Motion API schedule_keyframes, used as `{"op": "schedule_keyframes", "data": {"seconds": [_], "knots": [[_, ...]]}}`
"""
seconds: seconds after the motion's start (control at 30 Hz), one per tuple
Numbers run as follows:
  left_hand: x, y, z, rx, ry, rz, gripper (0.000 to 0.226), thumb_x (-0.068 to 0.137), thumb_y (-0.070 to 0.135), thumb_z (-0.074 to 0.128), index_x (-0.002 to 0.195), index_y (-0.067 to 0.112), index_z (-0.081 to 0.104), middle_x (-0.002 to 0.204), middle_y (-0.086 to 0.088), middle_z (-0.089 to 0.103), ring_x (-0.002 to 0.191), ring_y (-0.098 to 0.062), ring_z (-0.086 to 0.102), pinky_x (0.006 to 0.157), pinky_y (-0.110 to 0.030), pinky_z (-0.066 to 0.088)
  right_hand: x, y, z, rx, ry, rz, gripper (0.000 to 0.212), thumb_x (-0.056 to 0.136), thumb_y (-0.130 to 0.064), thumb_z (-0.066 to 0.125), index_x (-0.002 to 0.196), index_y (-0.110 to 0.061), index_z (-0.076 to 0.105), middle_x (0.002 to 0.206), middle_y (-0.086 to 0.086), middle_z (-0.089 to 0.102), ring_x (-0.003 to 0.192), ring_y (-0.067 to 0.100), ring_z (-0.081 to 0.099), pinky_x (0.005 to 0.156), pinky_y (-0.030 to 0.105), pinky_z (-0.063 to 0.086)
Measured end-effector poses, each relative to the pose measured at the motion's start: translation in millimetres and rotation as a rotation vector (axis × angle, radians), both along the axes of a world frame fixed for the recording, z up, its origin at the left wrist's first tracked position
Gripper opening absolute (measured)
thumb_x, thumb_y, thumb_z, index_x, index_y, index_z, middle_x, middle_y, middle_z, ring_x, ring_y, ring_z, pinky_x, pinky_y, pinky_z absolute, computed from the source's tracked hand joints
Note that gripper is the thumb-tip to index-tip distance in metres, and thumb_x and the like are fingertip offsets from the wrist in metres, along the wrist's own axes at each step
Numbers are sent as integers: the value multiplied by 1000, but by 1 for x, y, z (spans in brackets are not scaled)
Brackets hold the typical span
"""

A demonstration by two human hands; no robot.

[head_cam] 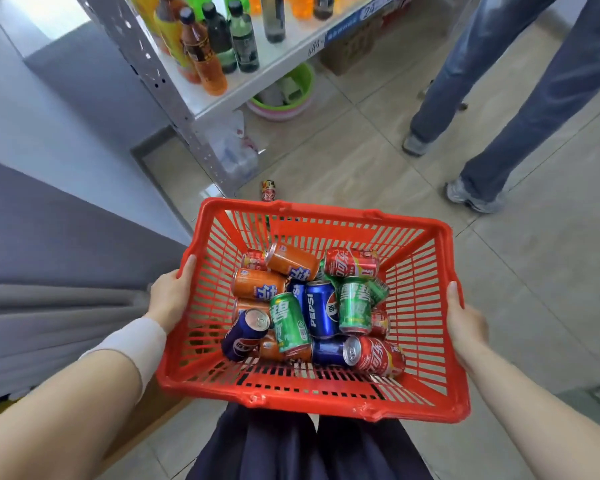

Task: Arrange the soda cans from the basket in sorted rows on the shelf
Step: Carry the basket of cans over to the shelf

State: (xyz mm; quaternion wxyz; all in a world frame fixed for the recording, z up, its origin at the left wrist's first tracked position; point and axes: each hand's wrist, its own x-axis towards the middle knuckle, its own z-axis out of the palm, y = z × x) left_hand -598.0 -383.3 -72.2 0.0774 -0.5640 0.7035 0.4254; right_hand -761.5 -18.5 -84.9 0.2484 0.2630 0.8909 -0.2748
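Hands [170, 299] [465, 320] gripping red basket [426, 306] — soda cans [321, 306] inside

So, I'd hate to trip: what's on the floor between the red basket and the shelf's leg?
One red can sits on the tiles just past the basket rim, beside the shelf leg, seen in the head view.

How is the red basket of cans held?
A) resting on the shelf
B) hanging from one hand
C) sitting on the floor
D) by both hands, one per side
D: the left hand and the right hand each grip a side rim of the basket.
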Motion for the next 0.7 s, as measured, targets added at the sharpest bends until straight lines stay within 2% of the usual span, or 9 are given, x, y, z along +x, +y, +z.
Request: {"op": "schedule_keyframes", "data": {"seconds": [0.07,0.17,0.3,0.4,0.47,0.57,0.7], "knots": [[-21,5,0,4,-1,18,50,93,54,37,94,12,64,89,-6,60,79,-21,55,79,-30,40,-29,0,1,-19,17,-4,77,89,-66,24,98,-2,67,97,21,66,93,38,61,86,41,49],[-55,4,-1,22,6,47,56,91,59,39,96,10,66,88,-7,63,75,-21,60,78,-32,44,-74,-2,10,-34,13,9,69,93,-59,26,96,-2,65,88,15,61,77,29,54,72,31,41],[-102,-2,-3,53,31,104,66,85,68,40,93,9,67,88,-9,69,75,-24,65,84,-39,51,-130,-5,14,-25,18,43,71,91,-63,24,100,-4,64,92,15,62,76,27,53,74,31,41],[-140,-2,-2,35,31,95,55,91,58,38,96,9,63,82,-6,62,64,-18,57,71,-31,46,-167,-13,15,-44,4,25,72,90,-65,24,103,-6,63,91,12,64,73,26,57,73,32,45],[-168,-5,-3,53,62,104,49,93,54,38,96,10,59,78,-3,60,62,-15,57,61,-26,44,-194,-20,17,-53,14,43,70,91,-62,24,106,-5,62,89,12,60,71,25,54,73,31,42],[-203,-15,-6,104,74,122,53,90,58,39,99,11,62,78,-2,64,70,-20,64,66,-31,48,-233,-27,19,-56,29,47,69,93,-59,25,111,-2,60,93,14,59,73,25,50,75,30,39],[-251,-26,-11,117,49,107,52,90,60,39,99,14,62,81,-3,68,70,-19,66,62,-29,49,-279,-35,6,-57,18,25,69,91,-62,26,107,-6,62,90,12,59,73,26,53,75,30,42]]}}
